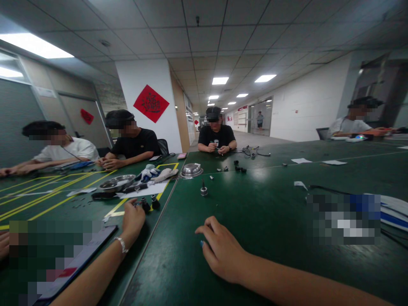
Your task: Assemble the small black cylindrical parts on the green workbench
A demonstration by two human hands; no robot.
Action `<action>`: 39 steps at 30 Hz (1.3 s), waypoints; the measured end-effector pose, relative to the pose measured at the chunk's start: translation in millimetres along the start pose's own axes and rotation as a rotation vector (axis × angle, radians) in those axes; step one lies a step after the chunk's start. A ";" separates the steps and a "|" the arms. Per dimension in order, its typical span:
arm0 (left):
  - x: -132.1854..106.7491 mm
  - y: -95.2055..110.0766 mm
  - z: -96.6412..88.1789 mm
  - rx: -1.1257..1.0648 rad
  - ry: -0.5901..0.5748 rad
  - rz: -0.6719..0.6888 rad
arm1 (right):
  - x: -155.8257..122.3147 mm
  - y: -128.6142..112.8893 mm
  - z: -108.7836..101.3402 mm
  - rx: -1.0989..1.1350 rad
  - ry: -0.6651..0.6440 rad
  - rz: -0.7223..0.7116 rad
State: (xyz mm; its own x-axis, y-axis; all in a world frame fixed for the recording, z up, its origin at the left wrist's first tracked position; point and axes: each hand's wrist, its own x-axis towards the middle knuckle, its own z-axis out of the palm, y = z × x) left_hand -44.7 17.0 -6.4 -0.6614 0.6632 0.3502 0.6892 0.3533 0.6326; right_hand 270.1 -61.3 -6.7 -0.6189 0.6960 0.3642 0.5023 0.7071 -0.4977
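Two black, silver-topped fittings [155, 203] stand beside the left hand [134, 219], its fingers' [130, 206] hold unclear; the right hand's [225, 250] fingers are parted.

the room is moderately dim, lit from above by a glaring ceiling panel [36, 46] at the upper left and smaller, washed-out corridor lights [220, 80] farther back. the ceiling [204, 40] falls to grey, darkening towards the top corners. on the dark green tabletop [178, 272], a soft, cloudy sheen spreads across the foreground, and the steel bowl [191, 170] catches pale highlights. the right hand [223, 248] is evenly lit, its shaded underside blending into the dark surface. wide-angle distortion slants and stretches lines outwards; the edges look smeared, while fine detail on distant things is soft. coarse pixel blocks mask patches at the lower left, right and over several heads.
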 end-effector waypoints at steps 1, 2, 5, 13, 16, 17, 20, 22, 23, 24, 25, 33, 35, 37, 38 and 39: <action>0.0 0.4 0.1 0.004 -0.001 0.003 | -0.1 0.0 0.0 0.001 0.001 -0.003; -0.2 0.9 0.0 0.010 0.001 0.006 | -0.2 0.0 0.0 0.002 0.004 -0.008; -1.8 3.2 -1.8 0.047 0.032 0.012 | -0.6 -0.6 -0.2 0.002 0.010 -0.008; -14.2 18.8 -8.5 0.169 -0.082 0.224 | -1.2 -3.0 -1.9 0.001 0.007 -0.003; -26.8 26.2 -5.4 0.175 -0.188 0.412 | -1.0 -2.6 -1.5 0.003 0.008 -0.005; -32.0 28.4 -3.7 0.179 -0.224 0.482 | -0.8 -2.3 -1.1 0.003 0.008 -0.005; -48.3 34.3 1.2 0.218 -0.339 0.722 | -0.2 -0.5 1.1 -0.001 0.008 -0.006; -57.7 37.9 3.1 0.254 -0.385 0.838 | 0.2 1.0 3.0 -0.005 0.012 -0.006; -61.4 39.5 3.5 0.265 -0.392 0.862 | 0.3 1.6 3.8 -0.007 0.015 -0.005; -64.4 40.9 3.7 0.274 -0.394 0.876 | 0.3 2.1 4.5 -0.006 0.018 -0.003; -66.8 42.0 3.6 0.276 -0.397 0.885 | 0.2 2.3 5.1 -0.003 0.021 0.000; -87.2 51.2 -1.2 -0.105 -0.647 0.964 | 0.1 1.0 4.8 0.014 0.045 0.009; -96.3 55.1 -1.6 -0.256 -0.698 0.920 | 0.7 1.4 5.4 0.003 0.059 0.024; -103.6 57.6 -0.5 -0.380 -0.714 0.835 | 1.3 2.2 7.3 -0.017 0.086 0.045; -105.9 57.9 0.5 -0.416 -0.721 0.792 | 1.5 2.8 8.6 -0.031 0.101 0.056; -107.3 57.7 1.6 -0.430 -0.731 0.760 | 1.7 3.6 10.1 -0.049 0.117 0.066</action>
State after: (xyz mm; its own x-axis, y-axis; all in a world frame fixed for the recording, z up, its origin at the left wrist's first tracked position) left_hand 66.5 -32.7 -8.6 0.3121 0.8845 0.3469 0.5861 -0.4666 0.6624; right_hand 264.8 -58.8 -15.9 -0.5102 0.7492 0.4224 0.5702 0.6623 -0.4861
